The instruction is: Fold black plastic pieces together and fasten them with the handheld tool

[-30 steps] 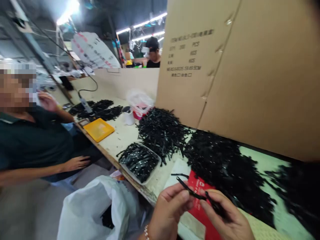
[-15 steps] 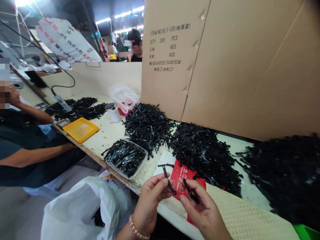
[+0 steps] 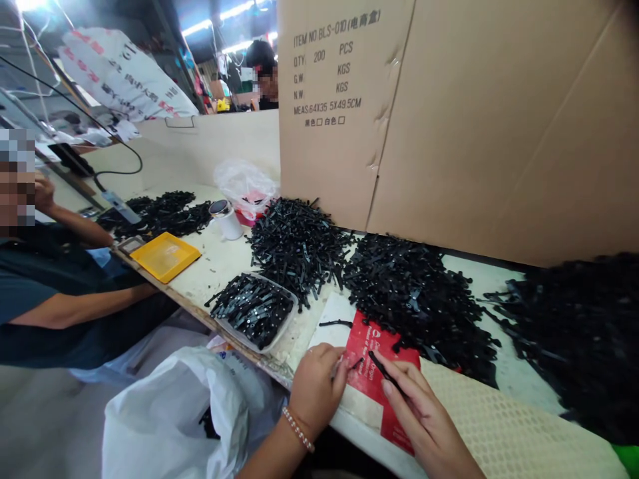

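Note:
My left hand (image 3: 318, 386), with a beaded bracelet at the wrist, is closed on a small black strip (image 3: 356, 364) whose tip shows past the fingers. To its right, my right hand (image 3: 417, 406) pinches another black strip (image 3: 382, 370). Both are over a red and white sheet (image 3: 368, 339) at the table's front edge. One loose black strip (image 3: 335, 323) lies on the sheet's white part. Behind the sheet spreads a heap of black strips (image 3: 409, 293). A clear tray (image 3: 292, 320) full of dark strips stands to the left.
Along the back stands a large cardboard box (image 3: 459, 133). More black heaps lie at the right (image 3: 594, 332) and centre (image 3: 297, 246). A white mug (image 3: 229, 225) and yellow tray (image 3: 167, 258) are further left. A white sack (image 3: 164, 419) stands below; another person's arm (image 3: 94, 306) is left.
My left hand has turned over, so its strip is now mostly hidden. The strip in my right hand points up and left, with the fingers straighter. The whole view has shifted slightly.

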`<action>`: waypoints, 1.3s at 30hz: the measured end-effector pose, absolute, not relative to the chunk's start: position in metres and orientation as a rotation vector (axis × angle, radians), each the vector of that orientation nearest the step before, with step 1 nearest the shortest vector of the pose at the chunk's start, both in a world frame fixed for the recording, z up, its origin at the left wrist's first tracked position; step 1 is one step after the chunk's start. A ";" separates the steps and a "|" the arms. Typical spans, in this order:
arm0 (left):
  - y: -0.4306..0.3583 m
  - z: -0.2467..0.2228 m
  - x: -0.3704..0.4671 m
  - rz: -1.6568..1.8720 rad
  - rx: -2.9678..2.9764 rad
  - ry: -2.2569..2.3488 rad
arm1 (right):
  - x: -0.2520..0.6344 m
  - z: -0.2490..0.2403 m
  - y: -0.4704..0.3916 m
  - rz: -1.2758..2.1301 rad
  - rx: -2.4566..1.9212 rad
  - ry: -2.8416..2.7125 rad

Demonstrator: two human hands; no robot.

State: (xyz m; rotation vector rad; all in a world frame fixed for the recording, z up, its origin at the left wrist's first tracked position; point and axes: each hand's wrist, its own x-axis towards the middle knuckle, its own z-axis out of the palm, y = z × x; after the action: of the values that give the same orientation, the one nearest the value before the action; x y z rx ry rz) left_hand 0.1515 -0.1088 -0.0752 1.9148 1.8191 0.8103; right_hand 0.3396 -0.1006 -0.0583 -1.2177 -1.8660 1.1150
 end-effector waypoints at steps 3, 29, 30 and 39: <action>-0.093 -0.076 0.145 0.850 1.969 1.924 | 0.344 -0.060 -0.095 1.069 -1.232 -1.932; -0.106 -0.029 0.174 1.247 0.358 0.997 | 0.323 -0.062 -0.098 1.094 -1.068 -1.715; -0.107 -0.030 0.176 1.257 0.313 0.987 | 0.323 -0.060 -0.099 1.035 -1.070 -1.733; -0.115 -0.032 0.174 1.140 0.613 1.203 | 0.340 -0.038 -0.096 0.705 -1.197 -1.837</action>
State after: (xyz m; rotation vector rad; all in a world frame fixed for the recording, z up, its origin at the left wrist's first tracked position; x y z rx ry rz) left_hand 0.1737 -0.1146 -0.0322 0.6131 1.2034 1.1397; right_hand 0.3405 -0.0960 -0.0382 -1.1967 -1.8365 0.7053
